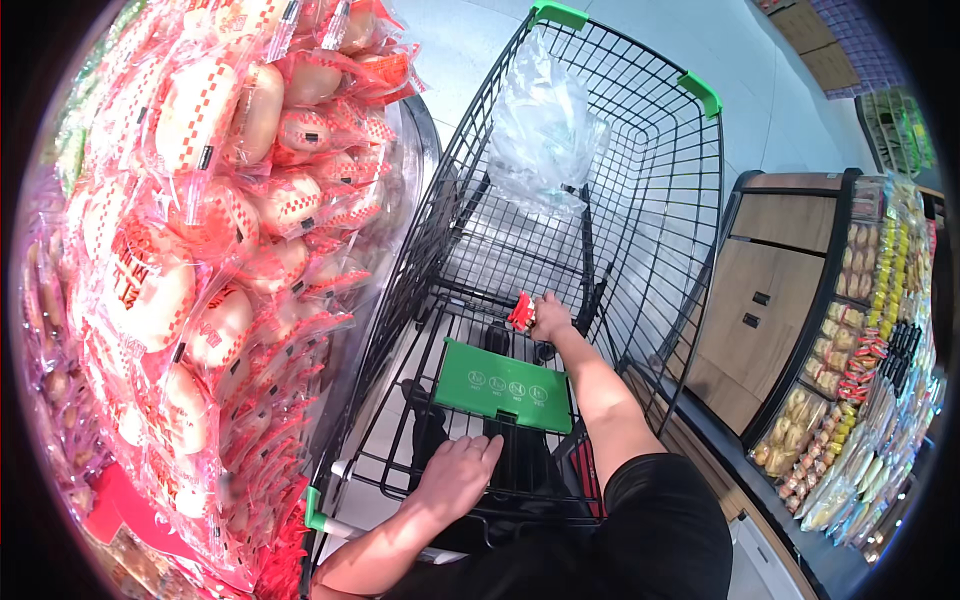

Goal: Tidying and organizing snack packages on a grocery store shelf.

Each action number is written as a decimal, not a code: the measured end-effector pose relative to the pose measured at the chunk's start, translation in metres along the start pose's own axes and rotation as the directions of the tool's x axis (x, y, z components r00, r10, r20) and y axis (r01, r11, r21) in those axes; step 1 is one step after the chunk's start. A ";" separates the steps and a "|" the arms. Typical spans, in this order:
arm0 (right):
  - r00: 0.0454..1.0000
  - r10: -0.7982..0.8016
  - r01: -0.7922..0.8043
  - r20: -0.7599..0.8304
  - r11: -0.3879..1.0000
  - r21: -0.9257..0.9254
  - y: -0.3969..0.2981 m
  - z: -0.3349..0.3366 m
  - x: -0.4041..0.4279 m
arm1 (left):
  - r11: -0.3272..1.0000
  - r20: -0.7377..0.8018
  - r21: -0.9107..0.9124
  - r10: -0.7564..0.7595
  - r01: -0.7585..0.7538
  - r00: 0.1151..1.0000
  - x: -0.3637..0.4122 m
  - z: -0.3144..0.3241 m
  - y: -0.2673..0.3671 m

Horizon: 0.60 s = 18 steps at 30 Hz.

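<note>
My right hand [551, 316] reaches into the black wire shopping cart [645, 217], just beyond the green child-seat flap [504, 384]. It grips a small red-and-white wrapped packet [521, 312], partly hidden by the fingers. Palm down, my left hand [459, 474] hovers over or rests on the near wires of the folding seat; contact is unclear. Its fingers are loosely bent, with nothing visible in them. A clear plastic bag [536, 112] lies in the far part of the basket, its contents hard to make out.
On the left, a tall heap of buns or cakes in red-checked wrappers [225, 322] stands close beside the cart. To the right are a wooden-fronted cabinet [765, 300] and a shelf of packaged snacks [840, 352]. Pale floor tiles [757, 112] show beyond the basket.
</note>
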State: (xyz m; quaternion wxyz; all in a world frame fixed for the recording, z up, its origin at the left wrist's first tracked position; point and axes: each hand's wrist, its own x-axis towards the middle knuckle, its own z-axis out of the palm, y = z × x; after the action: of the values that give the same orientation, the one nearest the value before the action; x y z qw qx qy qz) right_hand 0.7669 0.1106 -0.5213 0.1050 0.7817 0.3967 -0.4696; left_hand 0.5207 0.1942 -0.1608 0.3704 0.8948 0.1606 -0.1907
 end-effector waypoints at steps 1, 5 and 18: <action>0.998 0.035 -0.032 0.053 0.998 -0.059 -0.004 -0.007 -0.003 | 1.000 -0.004 0.001 -0.001 0.001 1.000 0.000 0.000 0.001; 0.989 0.058 -0.027 0.133 0.975 -0.218 -0.013 -0.031 -0.010 | 1.000 -0.033 0.011 0.010 -0.009 0.999 0.000 0.001 0.005; 0.932 0.136 0.146 -0.336 0.706 0.693 0.052 -0.062 -0.020 | 0.992 -0.208 0.052 0.121 -0.113 0.971 0.030 0.015 0.000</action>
State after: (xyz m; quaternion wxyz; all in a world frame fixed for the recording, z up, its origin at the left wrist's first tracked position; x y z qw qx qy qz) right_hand 0.8396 0.0991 -0.4824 -0.2790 0.8331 0.2007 -0.4333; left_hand 0.5439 0.1884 -0.1845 0.3442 0.9250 0.1420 -0.0757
